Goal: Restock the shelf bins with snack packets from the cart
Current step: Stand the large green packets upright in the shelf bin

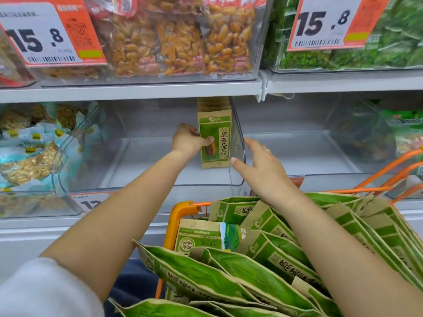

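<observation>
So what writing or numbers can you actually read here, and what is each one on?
"15.8": orange and white price tag on the upper left bin.
"15.8": second price tag on the upper right bin.
"原香瓜子": green seed packet that the left hand holds upright in the clear bin.
"12", cut off: lower shelf tag.
Barcodes, QR codes and small print: too small or blurred to read.

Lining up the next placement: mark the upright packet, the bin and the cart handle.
upright packet [215, 143], head view, green front panel.
bin [238, 131], head view, clear right wall.
cart handle [180, 210], head view, orange corner.
</observation>
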